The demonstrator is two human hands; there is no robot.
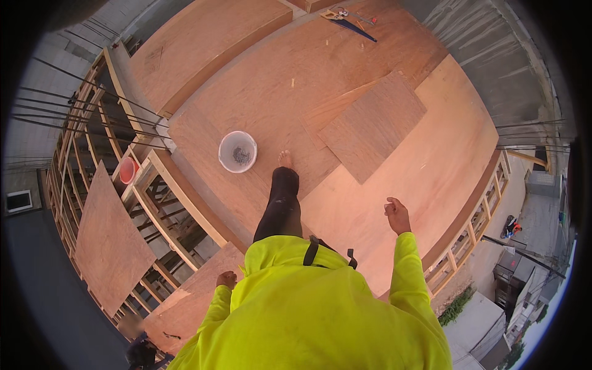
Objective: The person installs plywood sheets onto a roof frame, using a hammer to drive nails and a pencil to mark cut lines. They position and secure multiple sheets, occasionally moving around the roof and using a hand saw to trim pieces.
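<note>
I stand on a plywood deck point(431, 148), its sheets laid in patches of darker and paler brown and running out to the far side. Far left is a raised plywood platform point(209, 52), its edge face turned toward the deck. Along the left side runs an open timber frame point(161, 213), its gaps uncovered; a loose panel point(114, 246) lies slanted across it. Thin dark rods point(74, 111) project above its far part. At near left, partly cut off, a co-worker point(145, 351) is at the margin.

A loose board point(374, 126) lies flat and askew on the deck, right of centre, beyond my right hand and apart from it. My bare foot point(285, 159) is on the deck, left of that board. Just left of the foot stands a white bucket point(227, 159), upright, with small grey contents I cannot identify. A red bucket point(127, 170) sits at the frame. A saw point(351, 26) lies at the far edge, beside smaller tools.

My right hand point(398, 214) is raised over the deck, fingers partly curled, gripping nothing visible. My left hand point(226, 280) is low at my side, fingers bent; I cannot tell whether it grips anything. A small offcut point(293, 82) lies mid-deck.
</note>
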